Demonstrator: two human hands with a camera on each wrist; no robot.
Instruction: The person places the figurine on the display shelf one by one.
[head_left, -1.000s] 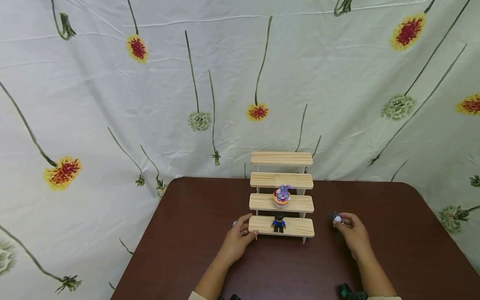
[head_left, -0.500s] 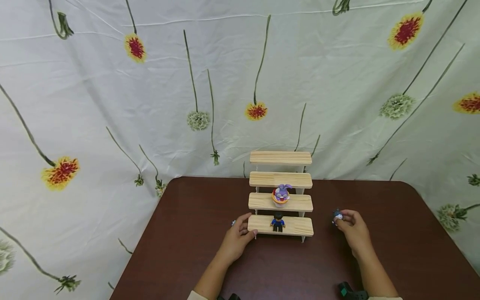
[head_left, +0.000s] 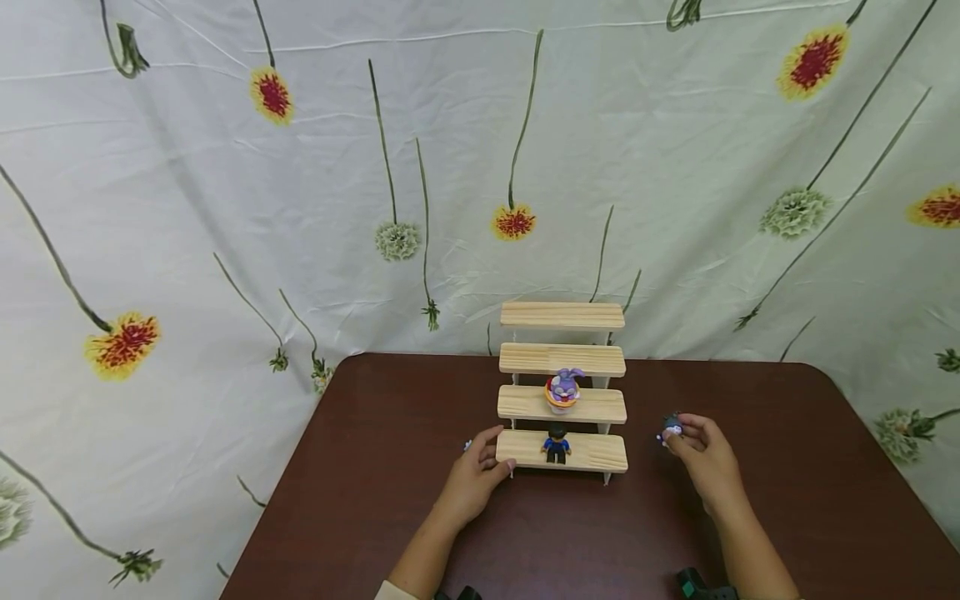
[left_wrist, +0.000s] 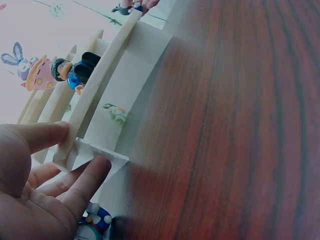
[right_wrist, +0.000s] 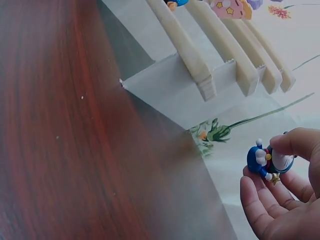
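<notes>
My left hand (head_left: 470, 482) grips the left end of a stepped wooden display stand (head_left: 525, 450), thumb on the lowest plank and fingers by its clear side panel. Beside those fingers is a small blue-and-white figurine (left_wrist: 97, 220), partly hidden by the hand. My right hand (head_left: 705, 462) pinches a blue-and-white Doraemon figurine (right_wrist: 265, 159) between thumb and fingers, to the right of the stand and apart from it. A toy figure with black hair and a blue top (head_left: 557, 446) stands on the lowest step. One step higher sits a purple rabbit figurine (head_left: 563, 389) in a cup.
The two upper planks, including the top plank (head_left: 562, 315), bear nothing. Under the stand is a dark brown table (head_left: 405, 408). Behind it hangs a white cloth (head_left: 330, 167) printed with flowers. A black device (head_left: 705, 585) shows by the right wrist.
My right hand has tilted the Doraemon figurine and moved it slightly left and up. The left hand keeps its place on the stand.
</notes>
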